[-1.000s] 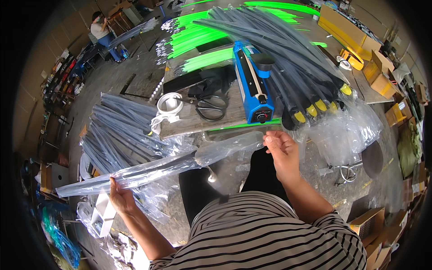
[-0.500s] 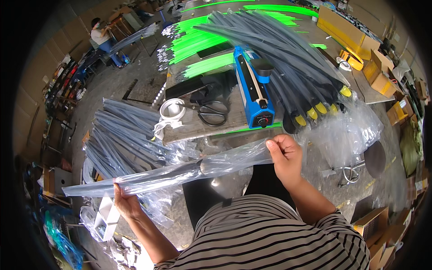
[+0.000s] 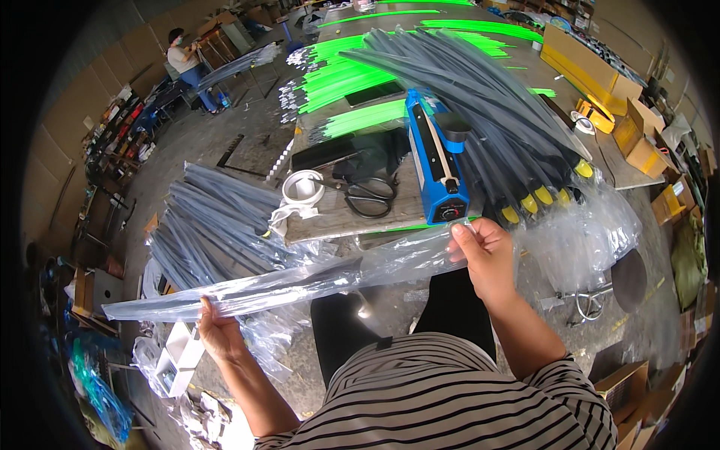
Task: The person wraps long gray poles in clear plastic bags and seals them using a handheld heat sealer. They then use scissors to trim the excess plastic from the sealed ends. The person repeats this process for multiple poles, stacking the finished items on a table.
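A long clear plastic bag (image 3: 322,281) with a dark slender item inside stretches across in front of me, above my knees. My left hand (image 3: 219,330) grips it from below toward its narrow left end. At the other end, my right hand (image 3: 486,259) pinches the flat, see-through end between thumb and fingers. Just beyond that hand, at the table's near edge, stands a blue hand sealer (image 3: 439,169) with a black press handle on top. Black-handled scissors (image 3: 367,196) and a white tape roll (image 3: 303,187) lie to its left.
Bagged dark bundles with yellow ends (image 3: 487,127) cover the table's right side. Bright green rods (image 3: 352,79) lie farther back. More bagged bundles (image 3: 214,225) are stacked at left, below table height. Cardboard boxes (image 3: 585,64) stand at right; another person (image 3: 187,64) stands far left.
The right end of the bag, in my right hand, has shifted a little right in the picture, near the sealer's front. My left hand still holds the bag. The whole view has shifted slightly.
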`<state>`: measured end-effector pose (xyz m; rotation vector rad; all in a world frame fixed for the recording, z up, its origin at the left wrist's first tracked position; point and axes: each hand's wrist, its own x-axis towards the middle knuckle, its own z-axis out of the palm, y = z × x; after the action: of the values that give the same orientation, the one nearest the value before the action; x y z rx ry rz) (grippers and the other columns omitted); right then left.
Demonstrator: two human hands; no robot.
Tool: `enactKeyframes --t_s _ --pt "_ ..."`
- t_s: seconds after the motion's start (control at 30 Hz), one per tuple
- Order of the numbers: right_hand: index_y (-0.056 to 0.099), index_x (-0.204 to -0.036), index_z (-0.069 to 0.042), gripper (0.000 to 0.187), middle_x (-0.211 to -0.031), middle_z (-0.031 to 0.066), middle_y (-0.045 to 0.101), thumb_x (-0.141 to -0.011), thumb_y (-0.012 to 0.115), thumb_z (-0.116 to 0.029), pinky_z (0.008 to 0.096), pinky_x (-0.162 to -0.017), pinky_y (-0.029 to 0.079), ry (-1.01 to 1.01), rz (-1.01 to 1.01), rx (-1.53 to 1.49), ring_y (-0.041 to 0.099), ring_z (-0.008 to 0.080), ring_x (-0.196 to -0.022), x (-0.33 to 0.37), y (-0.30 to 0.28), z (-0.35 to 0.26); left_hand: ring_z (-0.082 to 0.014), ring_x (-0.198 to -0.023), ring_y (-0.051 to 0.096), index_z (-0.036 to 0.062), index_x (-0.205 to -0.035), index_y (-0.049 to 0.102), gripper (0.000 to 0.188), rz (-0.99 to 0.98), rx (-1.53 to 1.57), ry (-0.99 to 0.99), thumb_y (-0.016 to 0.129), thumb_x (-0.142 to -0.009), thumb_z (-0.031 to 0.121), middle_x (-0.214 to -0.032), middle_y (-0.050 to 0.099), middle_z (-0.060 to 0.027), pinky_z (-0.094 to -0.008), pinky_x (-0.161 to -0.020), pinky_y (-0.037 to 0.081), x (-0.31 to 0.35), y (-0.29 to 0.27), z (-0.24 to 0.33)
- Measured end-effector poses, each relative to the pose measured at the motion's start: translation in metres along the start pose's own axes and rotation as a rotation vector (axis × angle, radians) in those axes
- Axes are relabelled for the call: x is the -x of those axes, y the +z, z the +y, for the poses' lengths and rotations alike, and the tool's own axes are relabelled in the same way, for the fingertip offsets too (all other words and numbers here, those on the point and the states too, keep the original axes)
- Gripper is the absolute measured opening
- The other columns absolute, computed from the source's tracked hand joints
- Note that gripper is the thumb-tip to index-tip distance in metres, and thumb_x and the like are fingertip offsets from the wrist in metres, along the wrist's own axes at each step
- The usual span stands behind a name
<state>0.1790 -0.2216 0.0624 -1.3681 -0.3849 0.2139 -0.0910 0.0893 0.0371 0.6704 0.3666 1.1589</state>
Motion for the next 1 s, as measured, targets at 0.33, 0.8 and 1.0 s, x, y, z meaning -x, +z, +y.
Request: enactKeyframes --t_s 0.33,0.8,1.0 --pt "0.054 -0.065 0.001 0.027 -0.05 0.0091 0.051 -0.079 0.057 -0.022 0.0287 -0.044 0.038 -0.285 0.148 0.59 0.05 0.0176 -0.046 -0.044 -0.01 -0.025 -0.0156 -0.083 0.057 -0.0043 -0.094 0.055 0.015 0.03 -0.04 -0.036 0.05 -0.082 0.005 -0.092 0.059 -0.0102 -0.0272 -0.073 0.047 -0.016 0.042 -0.024" --pt "0.054 -0.071 -0.006 0.026 -0.061 0.0148 0.058 -0.081 0.051 -0.03 0.0385 -0.054 0.047 -0.384 0.401 1.549 0.059 0.0317 -0.06 -0.133 -0.053 -0.029 -0.0173 -0.067 0.059 -0.0042 -0.09 0.054 0.013 0.019 -0.086 -0.253 0.055 -0.08 0.004 -0.085 0.06 -0.0111 -0.0321 -0.062 0.051 -0.1 0.13 -0.144" --pt "0.053 -0.074 -0.006 0.026 -0.064 0.0144 0.059 -0.082 0.049 -0.031 0.0391 -0.055 0.047 -0.306 0.355 1.635 0.06 0.0306 -0.063 -0.156 -0.057 -0.025 -0.0193 -0.065 0.059 -0.002 -0.09 0.052 0.013 -0.008 -0.15 -0.31 0.056 -0.079 0.005 -0.084 0.06 -0.0124 -0.0316 -0.06 0.051 -0.116 0.139 -0.166"
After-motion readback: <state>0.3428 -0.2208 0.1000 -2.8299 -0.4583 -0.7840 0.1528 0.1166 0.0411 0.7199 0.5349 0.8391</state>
